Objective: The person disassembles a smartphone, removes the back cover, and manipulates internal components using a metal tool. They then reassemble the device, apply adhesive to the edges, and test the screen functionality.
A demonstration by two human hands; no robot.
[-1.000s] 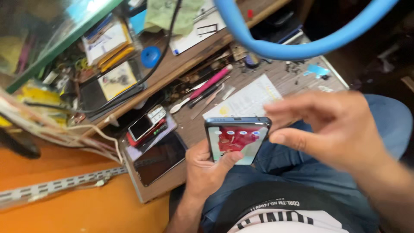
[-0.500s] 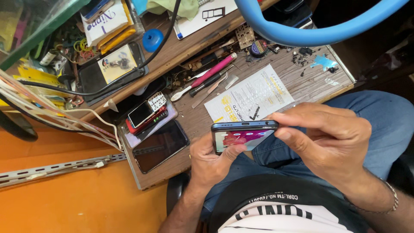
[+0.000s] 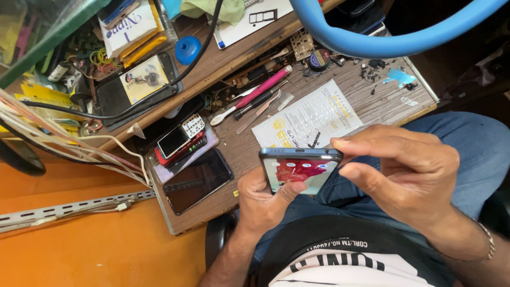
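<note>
We cradle the smartphone (image 3: 300, 169) over our lap in our left hand (image 3: 264, 201), its grip closed round the lower edge, thumb on the lit screen. Our right hand (image 3: 409, 178) pinches the phone's top right corner between thumb and forefinger. Beyond, the bench (image 3: 372, 98) carries a printed sheet (image 3: 308, 118), a pink toothbrush (image 3: 254, 96) and stacked phones (image 3: 183, 142).

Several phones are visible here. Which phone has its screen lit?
The smartphone held in both hands: its screen shows a red picture. The flat dark phone and the small keypad phone on the bench are unlit.
</note>
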